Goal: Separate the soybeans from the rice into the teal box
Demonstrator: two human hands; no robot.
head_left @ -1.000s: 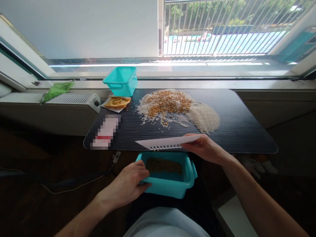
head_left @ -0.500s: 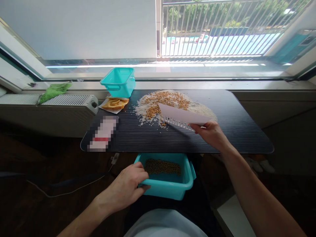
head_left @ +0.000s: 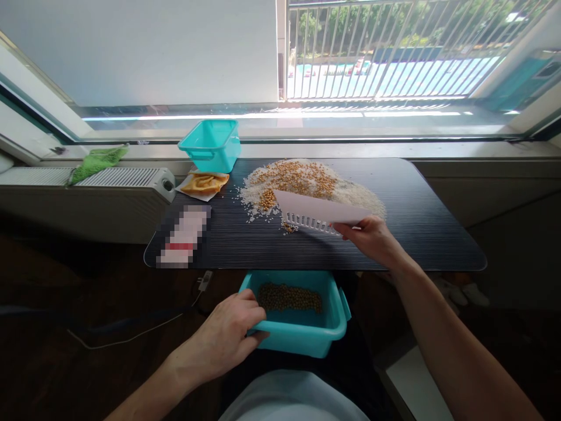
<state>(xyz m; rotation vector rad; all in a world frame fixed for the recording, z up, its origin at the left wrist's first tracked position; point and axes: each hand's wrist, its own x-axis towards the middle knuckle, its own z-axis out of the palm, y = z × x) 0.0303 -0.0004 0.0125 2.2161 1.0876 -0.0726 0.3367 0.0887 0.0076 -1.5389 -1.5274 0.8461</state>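
Card (head_left: 322, 208) hides part of rice (head_left: 362, 196) and beans (head_left: 302, 175); right hand (head_left: 372, 235) pinches card's end, left hand (head_left: 232, 323) clasps tub (head_left: 298, 336) by rim.

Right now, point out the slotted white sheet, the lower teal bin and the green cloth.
Slotted white sheet (head_left: 321, 210), head view, flat face.
Lower teal bin (head_left: 300, 339), head view, near wall.
Green cloth (head_left: 98, 162), head view, middle.

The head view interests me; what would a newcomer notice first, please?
Golden beans and white grains, heaped on the dark table, stand out. At their near side, the right hand holds a slotted white sheet. In the picture's lower middle, the left hand grips a turquoise tub.
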